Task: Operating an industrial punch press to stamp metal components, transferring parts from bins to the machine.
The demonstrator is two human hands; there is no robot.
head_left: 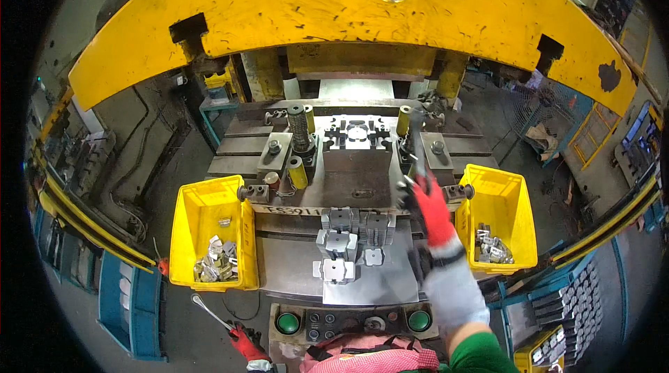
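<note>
At the lower left, my left hand (pixel 245 343) in a red glove closes round a slim metal tool with a looped end (pixel 211 312), whose exact kind I cannot make out. My right hand (pixel 430 209), in a red glove with dark fingertips, reaches forward to the right side of the press die. Its fingers are smeared, so anything in them is unclear. Left of it, a shaped metal plate (pixel 357 134) lies on the die (pixel 359 171). Nearer me, stacks of similar metal plates (pixel 339 242) stand on the steel table (pixel 293 261), with a single plate (pixel 373 256) beside them.
Yellow bins holding small metal pieces stand at the left (pixel 182 233) and right (pixel 519 219). A yellow press beam (pixel 300 7) spans overhead. Dark guide posts (pixel 298 129) rise beside the die. A control panel with green buttons (pixel 288 323) sits close to me.
</note>
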